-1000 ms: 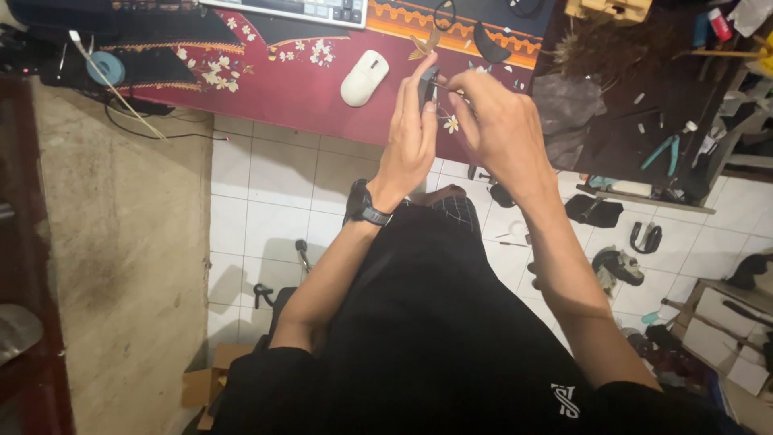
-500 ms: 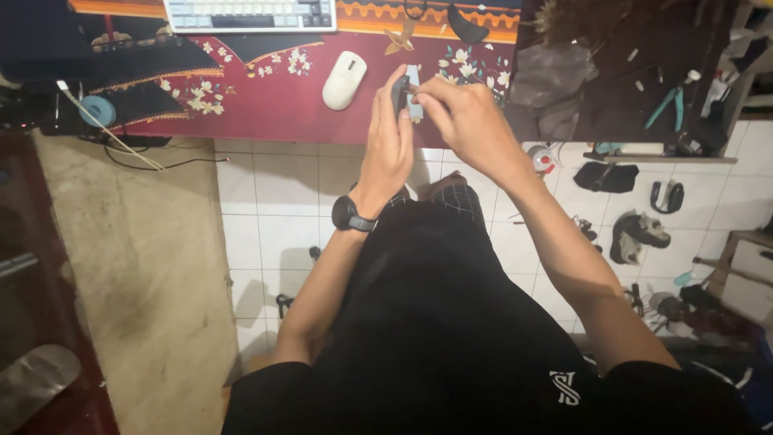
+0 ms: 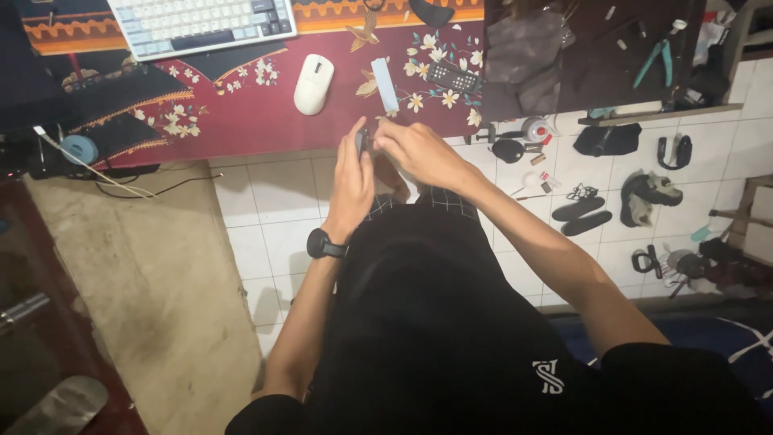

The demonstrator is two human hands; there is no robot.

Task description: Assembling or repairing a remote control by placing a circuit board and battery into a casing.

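The keyboard [image 3: 201, 24] is sitting at the far left of the desk mat [image 3: 241, 113], and the mouse [image 3: 313, 84] is lying just to its right, nearer the mat's front edge. Right of the mouse, a flat strip [image 3: 384, 84] is lying, with a remote [image 3: 452, 77] just beyond it. Below the mat's edge, the left hand [image 3: 352, 181] and right hand [image 3: 415, 149] are meeting over the tiled floor [image 3: 266, 217], touching around a small device [image 3: 362, 142]. Pliers [image 3: 658, 60] are resting far right on the workbench [image 3: 596, 64], and sandals [image 3: 584, 216] are lying on the floor below it.
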